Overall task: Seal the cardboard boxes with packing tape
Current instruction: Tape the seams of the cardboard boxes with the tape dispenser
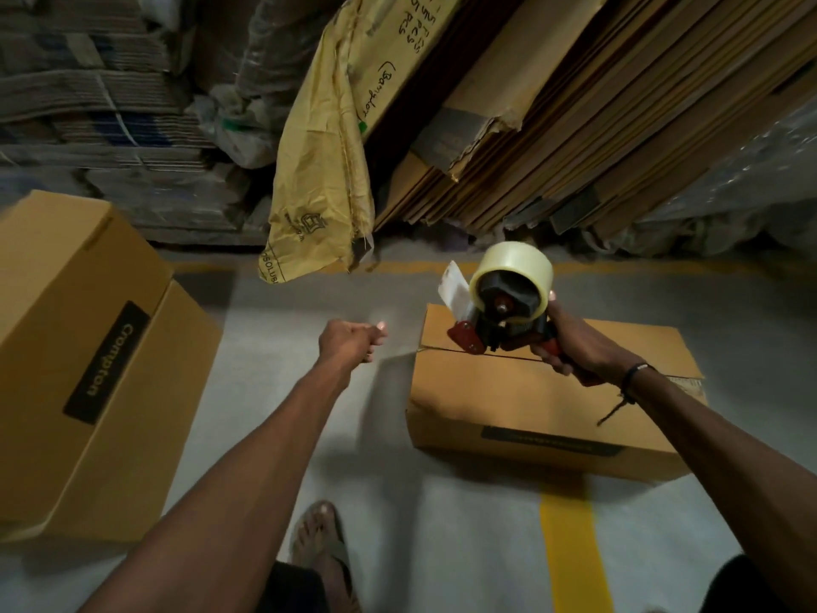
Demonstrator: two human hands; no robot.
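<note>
Your right hand (579,342) is wrapped round the red handle of the tape dispenser (499,311), holding it in the air above the far left corner of the cardboard box (544,400) on the floor (283,435). The dispenser's long axis runs from your grip leftward, its red nose pointing left over the box edge; the clear tape roll (515,276) sits on top, and a loose tab of tape sticks up at the left. Your left hand (351,340) hangs over bare floor left of the box, fingers curled in with nothing visible in them. The box lies with its long side running left to right, the top seam the same way; the dark label on its near face is too blurred to read. At left, stacked boxes (79,347) carry a black label reading "Crompton". Behind, a yellow sack (318,170) hangs over leaning flattened cartons (574,126) with handwriting including "PCS". A yellow line (570,555) marks the floor.
</note>
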